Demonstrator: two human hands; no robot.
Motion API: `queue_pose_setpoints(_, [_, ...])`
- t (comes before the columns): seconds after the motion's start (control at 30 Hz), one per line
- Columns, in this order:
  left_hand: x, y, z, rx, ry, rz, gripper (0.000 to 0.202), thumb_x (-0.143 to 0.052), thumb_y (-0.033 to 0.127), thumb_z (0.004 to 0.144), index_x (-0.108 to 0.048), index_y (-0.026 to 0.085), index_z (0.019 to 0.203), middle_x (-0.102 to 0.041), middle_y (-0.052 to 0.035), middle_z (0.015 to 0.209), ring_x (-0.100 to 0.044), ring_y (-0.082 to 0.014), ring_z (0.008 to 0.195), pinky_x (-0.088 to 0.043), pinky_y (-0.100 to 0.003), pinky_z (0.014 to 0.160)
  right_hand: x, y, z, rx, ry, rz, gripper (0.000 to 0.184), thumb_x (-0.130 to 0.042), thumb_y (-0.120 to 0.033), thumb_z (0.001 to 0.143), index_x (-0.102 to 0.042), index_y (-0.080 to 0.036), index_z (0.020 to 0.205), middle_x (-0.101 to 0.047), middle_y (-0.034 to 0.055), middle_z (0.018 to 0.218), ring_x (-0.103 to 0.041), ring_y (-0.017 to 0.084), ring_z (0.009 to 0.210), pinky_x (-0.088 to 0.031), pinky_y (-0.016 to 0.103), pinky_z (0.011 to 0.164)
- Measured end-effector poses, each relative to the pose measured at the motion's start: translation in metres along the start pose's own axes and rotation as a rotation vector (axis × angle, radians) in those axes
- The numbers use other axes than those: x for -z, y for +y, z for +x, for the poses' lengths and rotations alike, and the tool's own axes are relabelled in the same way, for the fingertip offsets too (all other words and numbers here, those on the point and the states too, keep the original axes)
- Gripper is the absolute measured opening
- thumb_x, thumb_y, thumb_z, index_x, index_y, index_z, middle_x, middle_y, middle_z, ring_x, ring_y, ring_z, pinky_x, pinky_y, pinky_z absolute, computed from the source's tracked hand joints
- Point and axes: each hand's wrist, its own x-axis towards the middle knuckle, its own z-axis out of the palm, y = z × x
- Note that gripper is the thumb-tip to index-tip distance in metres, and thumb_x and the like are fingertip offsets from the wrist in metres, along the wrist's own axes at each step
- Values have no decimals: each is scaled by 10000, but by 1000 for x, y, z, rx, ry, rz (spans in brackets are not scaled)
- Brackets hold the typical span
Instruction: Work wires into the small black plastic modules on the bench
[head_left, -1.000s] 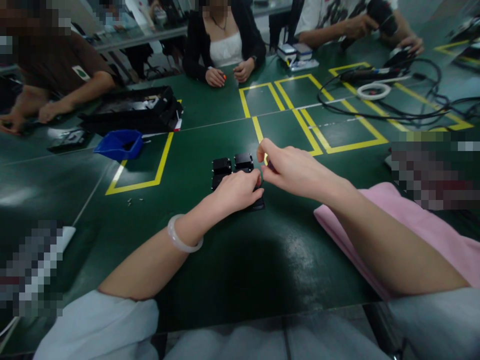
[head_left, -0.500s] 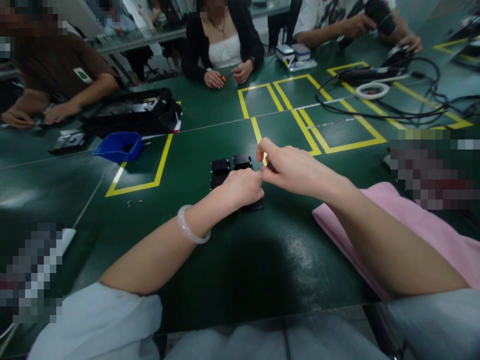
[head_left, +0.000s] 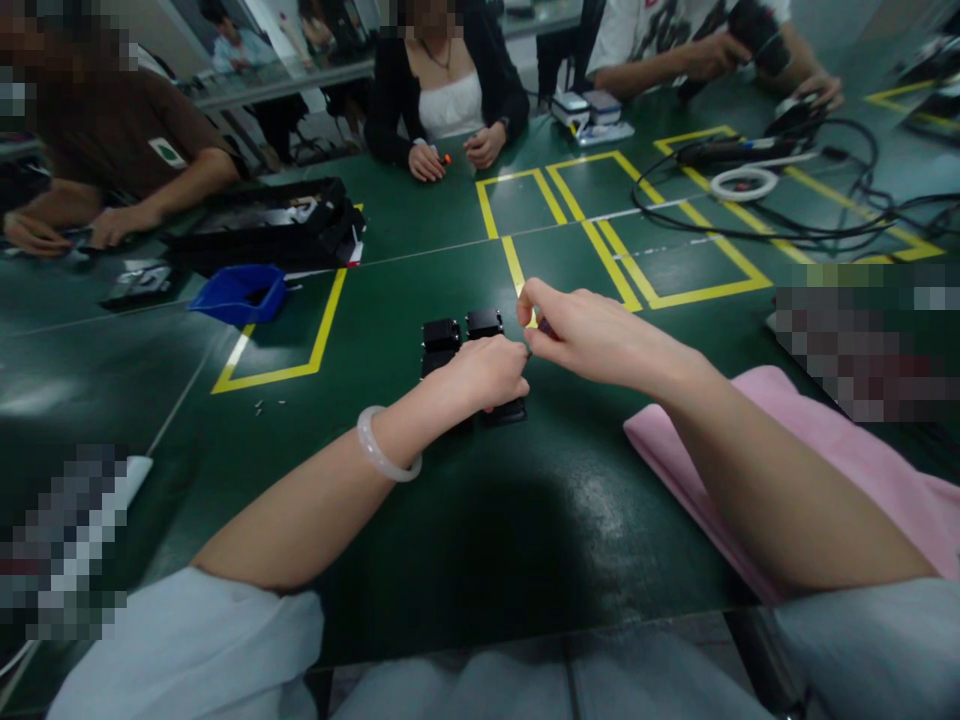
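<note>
Several small black box-shaped parts [head_left: 440, 334] sit in a cluster on the green table, with tiny shiny spots at their corners. My left hand [head_left: 491, 372], a pale bangle at its wrist, lies over the cluster and covers part of it. Its fingers are curled closed, and what they grip is hidden. Just to the right, my right hand [head_left: 570, 325] is bent into a pinch close to the left fingertips. A small dark thing shows within its fingers, too little of it to name.
A blue bin [head_left: 238, 293] and a black tray-like case [head_left: 262, 222] stand at the left. Tiny loose pieces [head_left: 260, 408] lie nearer me. A pink cloth [head_left: 765, 400] is under my right forearm. Black cables [head_left: 870, 205] and a white ring [head_left: 744, 184] lie far right. Co-workers sit opposite.
My right hand has shifted slightly right and down, opening a small gap from my left hand. The left hand stays over the black parts.
</note>
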Motion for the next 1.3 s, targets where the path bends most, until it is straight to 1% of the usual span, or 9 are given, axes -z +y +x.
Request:
queue_pose_setpoints(0.47, [-2,-5,2,-33,-22,8,199,-494,200,806,-672,125,854,-620,-42,536,-640,-187,592,-511,-285,658,0,1,1,-10,36,-2,226,-391,-305,906,-516,-201,1064,-617,34,780,-510,147,651,-324,267,616])
queue_pose_setpoints(0.6, [-3,-8,5,-66,-47,-5,197,-482,202,797,-661,125,828,-632,-49,536,-633,-192,560,-498,-283,598,-1,1,1,-5,40,6,223,-394,-300,905,-519,-200,1059,-615,30,770,-507,146,650,-325,267,622])
queue_pose_setpoints(0.77, [-3,-15,7,-110,-105,-127,134,-479,179,794,-595,142,739,-621,-23,519,-606,-145,469,-440,-222,487,1,3,1,1,81,27,215,-394,-296,897,-529,-202,1036,-608,21,752,-487,142,625,-303,267,593])
queue_pose_setpoints(0.87, [-3,-20,5,-142,-121,-225,94,-475,162,810,-566,145,792,-634,-5,552,-604,-123,449,-420,-196,459,2,5,1,6,99,45,202,-398,-289,893,-533,-206,1018,-605,14,748,-489,140,626,-314,267,602])
queue_pose_setpoints(0.97, [-3,-24,-2,-159,-100,-278,99,-466,175,842,-550,146,887,-650,3,594,-612,-113,465,-409,-185,457,5,5,0,5,129,74,187,-408,-278,891,-534,-208,1011,-602,4,737,-494,138,633,-328,267,611])
queue_pose_setpoints(1.1, [3,-25,-17,-133,25,-229,114,-454,238,877,-537,161,890,-635,11,586,-599,-115,470,-374,-197,463,9,1,-1,-2,218,169,154,-431,-292,901,-531,-212,986,-583,-11,721,-517,131,655,-362,268,632])
queue_pose_setpoints(1.17, [8,-29,-29,-85,96,-185,113,-467,258,875,-536,170,892,-619,17,567,-592,-122,480,-354,-206,473,9,0,-1,-9,312,289,148,-435,-331,918,-520,-220,964,-564,-18,706,-524,124,644,-380,263,613])
queue_pose_setpoints(1.23, [13,-39,-43,5,125,-179,133,-473,300,885,-534,186,920,-622,27,584,-582,-123,479,-342,-215,482,8,1,0,24,443,466,157,-457,-385,924,-498,-233,917,-519,-36,644,-499,107,576,-374,246,544])
queue_pose_setpoints(1.3, [15,-57,-60,89,156,-184,145,-476,327,895,-533,200,932,-621,38,591,-588,-124,515,-349,-218,519,5,4,3,71,521,646,193,-508,-433,908,-469,-248,870,-459,-64,571,-448,87,485,-343,231,465])
